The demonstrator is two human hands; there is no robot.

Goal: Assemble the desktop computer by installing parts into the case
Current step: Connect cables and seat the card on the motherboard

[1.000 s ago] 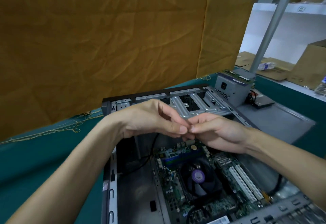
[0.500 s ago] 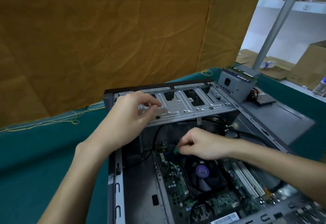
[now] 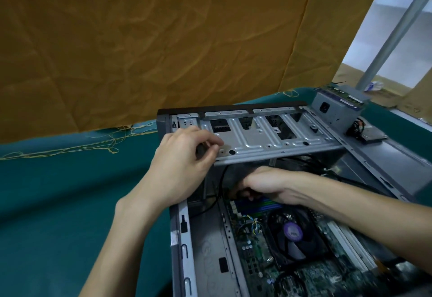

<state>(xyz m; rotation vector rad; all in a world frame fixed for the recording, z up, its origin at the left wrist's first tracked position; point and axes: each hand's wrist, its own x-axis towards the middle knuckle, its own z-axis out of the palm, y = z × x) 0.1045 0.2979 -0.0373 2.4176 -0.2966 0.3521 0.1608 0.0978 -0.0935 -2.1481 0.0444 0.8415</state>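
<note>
Our left hand (image 3: 184, 163) curls on the drive cage (image 3: 264, 140) edge, gripping something dark. Our right hand (image 3: 264, 184) reaches beneath it above the motherboard (image 3: 257, 238); its grip is hidden. The case (image 3: 184, 250) lies open on the table (image 3: 58, 203).

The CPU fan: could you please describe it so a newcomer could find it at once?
Start at the open grey computer case on the green cloth. On its motherboard, just near of the right hand, sits the black CPU fan. Its round purple hub sticker marks it out.
</note>
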